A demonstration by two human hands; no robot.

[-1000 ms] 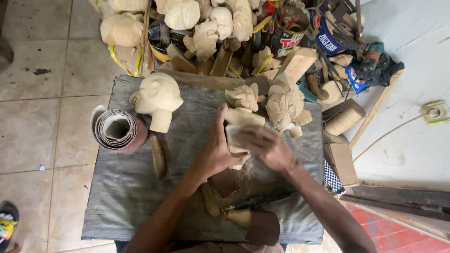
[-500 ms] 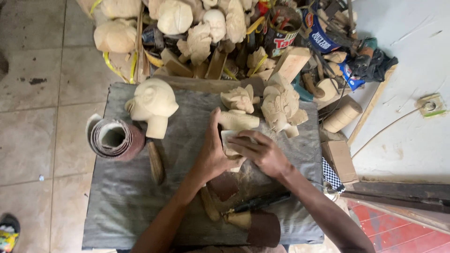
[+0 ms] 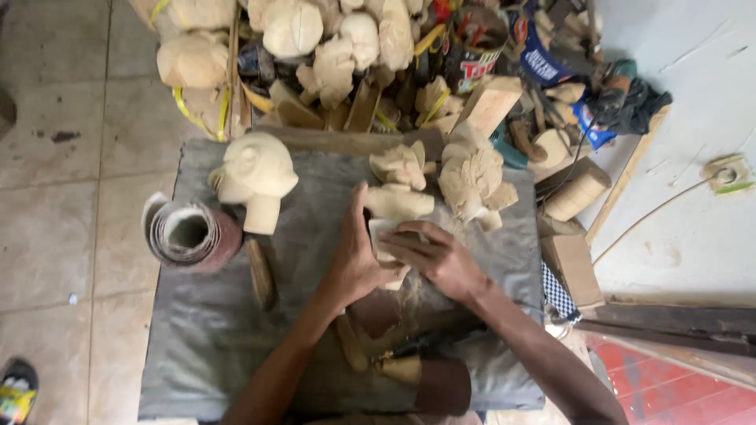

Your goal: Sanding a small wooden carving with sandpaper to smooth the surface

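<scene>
Both hands are working mid-worktop on a pale wooden carving (image 3: pixel 398 203) that is lying on the grey cloth (image 3: pixel 197 338).

Left hand (image 3: pixel 356 264) is gripping the carving's near end from the left, thumb pointing far, fingers wrapped around it. Right hand (image 3: pixel 437 256) is pressing a small pale sheet, likely sandpaper (image 3: pixel 386 233), flat against the carving, fingers closed down on it.

To the left, a carved wooden head (image 3: pixel 253 175) is standing upright, with a roll of sandpaper (image 3: pixel 191 234) lying just beside it at the cloth's left edge. A dark-handled tool (image 3: pixel 261 273) is lying near the roll.

Just far of the hands, two rough carved figures (image 3: pixel 471 175) are sitting on the cloth. A pile of unfinished carvings (image 3: pixel 315 39) is crowding the far side, with wood blocks and cans mixed in. More tools are lying near the forearms; detail is too blurred to tell.
</scene>
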